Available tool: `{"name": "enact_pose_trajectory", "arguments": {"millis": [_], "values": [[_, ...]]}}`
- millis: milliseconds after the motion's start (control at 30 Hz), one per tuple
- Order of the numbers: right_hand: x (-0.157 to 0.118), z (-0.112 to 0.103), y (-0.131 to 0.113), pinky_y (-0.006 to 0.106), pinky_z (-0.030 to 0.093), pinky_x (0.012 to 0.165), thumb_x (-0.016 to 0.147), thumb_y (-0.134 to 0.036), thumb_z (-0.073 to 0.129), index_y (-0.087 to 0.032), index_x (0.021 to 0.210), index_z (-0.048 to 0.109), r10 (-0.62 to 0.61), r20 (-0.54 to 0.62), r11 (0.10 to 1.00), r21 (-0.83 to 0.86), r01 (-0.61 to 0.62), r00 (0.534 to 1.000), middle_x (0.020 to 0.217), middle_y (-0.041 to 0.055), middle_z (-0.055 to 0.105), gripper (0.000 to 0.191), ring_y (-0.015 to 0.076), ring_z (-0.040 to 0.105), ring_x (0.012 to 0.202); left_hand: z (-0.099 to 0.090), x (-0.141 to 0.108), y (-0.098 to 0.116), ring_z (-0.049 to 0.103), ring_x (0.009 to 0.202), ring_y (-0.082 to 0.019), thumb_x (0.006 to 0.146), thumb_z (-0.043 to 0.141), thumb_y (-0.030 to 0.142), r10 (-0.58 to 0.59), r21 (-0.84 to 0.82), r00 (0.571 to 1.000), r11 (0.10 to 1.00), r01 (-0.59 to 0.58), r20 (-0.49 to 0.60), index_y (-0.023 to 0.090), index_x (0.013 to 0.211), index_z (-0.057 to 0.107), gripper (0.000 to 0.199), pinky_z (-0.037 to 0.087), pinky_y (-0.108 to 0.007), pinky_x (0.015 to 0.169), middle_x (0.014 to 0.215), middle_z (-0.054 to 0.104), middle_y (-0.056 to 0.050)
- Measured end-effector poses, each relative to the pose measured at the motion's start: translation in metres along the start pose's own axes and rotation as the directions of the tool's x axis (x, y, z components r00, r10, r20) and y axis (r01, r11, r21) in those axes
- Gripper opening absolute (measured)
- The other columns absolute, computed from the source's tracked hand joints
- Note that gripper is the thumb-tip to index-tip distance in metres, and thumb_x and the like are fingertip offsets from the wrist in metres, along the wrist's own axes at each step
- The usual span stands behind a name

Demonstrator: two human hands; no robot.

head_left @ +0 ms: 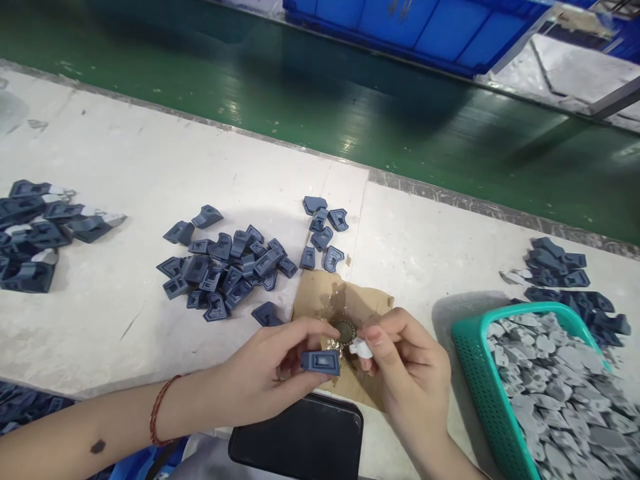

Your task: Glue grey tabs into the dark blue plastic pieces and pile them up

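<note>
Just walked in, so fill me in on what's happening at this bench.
A person holds a dark blue part in the left hand and a small white piece in the right hand, just above a sheet of brown paper. More blue parts lie in groups across the white table, and a green basket of grey and white pieces stands at the right.

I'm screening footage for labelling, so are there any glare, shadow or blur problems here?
Head view: pale glare streaks on the green surface; soft shadow on the white worktop, left of the teal basket; the small white piece in the right hand looks washed out, its fine shape hard to read; the black slab shows little surface detail.
</note>
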State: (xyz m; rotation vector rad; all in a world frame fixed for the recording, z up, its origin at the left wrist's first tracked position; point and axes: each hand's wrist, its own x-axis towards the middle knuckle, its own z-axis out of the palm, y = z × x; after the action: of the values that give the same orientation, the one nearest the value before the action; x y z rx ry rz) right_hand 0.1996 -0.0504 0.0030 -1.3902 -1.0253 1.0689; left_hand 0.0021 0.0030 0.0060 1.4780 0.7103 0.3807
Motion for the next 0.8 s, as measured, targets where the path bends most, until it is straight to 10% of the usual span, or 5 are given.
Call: {"name": "enact_pose_trajectory", "arguments": {"millis": [400, 567, 800], "values": [[-0.004, 0.006, 0.002, 0.017, 0.047, 0.048, 0.1, -0.035, 0.068, -0.022, 0.082, 0.066, 0.087, 0.112, 0.95, 0.29, -0.116, 0.99, 0.064, -0.003, 0.065, 0.022, 0.0072, 0.057, 0.049, 0.004, 0.004, -0.006, 0.058, 0.072, -0.011, 0.092, 0.066, 0.009, 0.188, 0.055, 0.969, 0.982, -0.181, -0.16, 0.019, 0.107, 0.072, 0.019, 0.048, -0.021, 0.062, 0.091, 0.061, -0.002], [-0.005, 0.008, 0.003, 0.018, 0.045, 0.046, 0.1, -0.037, 0.068, -0.021, 0.079, 0.063, 0.084, 0.089, 0.959, 0.263, -0.105, 0.992, 0.06, -0.0028, 0.064, 0.027, 0.0079, 0.055, 0.046, 0.003, 0.003, -0.006, 0.067, 0.11, -0.021, 0.092, 0.068, 0.012, 0.121, -0.079, 0.981, 0.988, -0.134, -0.155, 0.02, 0.108, 0.073, 0.019, 0.056, -0.03, 0.092, 0.123, 0.065, -0.01], [0.001, 0.0, -0.004, 0.018, 0.044, 0.045, 0.097, -0.031, 0.071, -0.021, 0.075, 0.066, -0.061, 0.026, 0.993, -0.099, 0.063, 0.998, 0.057, -0.0034, 0.062, 0.024, 0.0094, 0.054, 0.047, 0.001, 0.003, 0.003, 0.055, 0.066, -0.011, 0.096, 0.062, 0.02, -0.126, -0.167, 0.992, 0.978, 0.123, -0.012, 0.019, 0.108, 0.073, 0.016, 0.042, -0.023, 0.058, 0.093, 0.071, -0.004]]}}
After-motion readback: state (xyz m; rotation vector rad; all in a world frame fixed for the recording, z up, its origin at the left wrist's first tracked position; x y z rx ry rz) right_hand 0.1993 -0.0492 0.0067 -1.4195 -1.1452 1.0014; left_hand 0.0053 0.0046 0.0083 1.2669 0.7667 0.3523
